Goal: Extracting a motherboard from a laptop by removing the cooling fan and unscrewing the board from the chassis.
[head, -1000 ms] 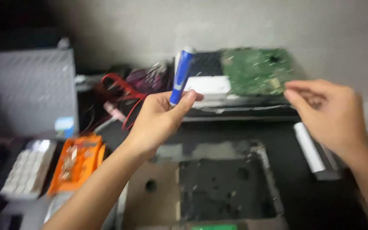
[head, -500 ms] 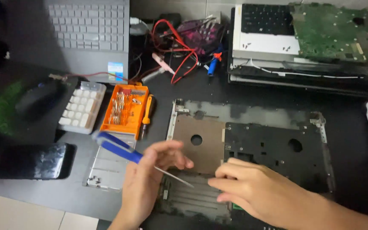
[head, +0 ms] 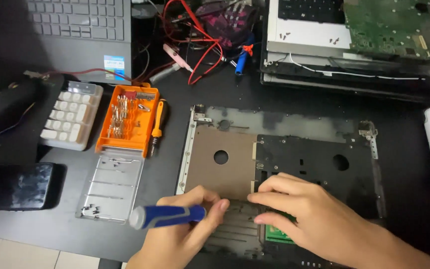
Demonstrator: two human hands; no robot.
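Left hand (head: 182,234): fingers pinched round a blue-handled screwdriver (head: 167,216), its tip hidden, probably on the laptop base panel (head: 294,154) at desk centre. Right hand (head: 304,214): fingers pressed flat on the panel's lower edge beside a small green board (head: 277,234). Orange bit case (head: 127,119) lies open to the left.

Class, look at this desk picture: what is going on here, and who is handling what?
A person is bent over an opened laptop base panel on a dark desk. Their left hand grips a blue-handled screwdriver, held roughly level over the panel's near edge. Their right hand presses fingertips down on the panel beside a small green board. To the left sit an orange bit set with its clear lid open, and a small white keypad. A green circuit board lies on other laptop parts at the back.
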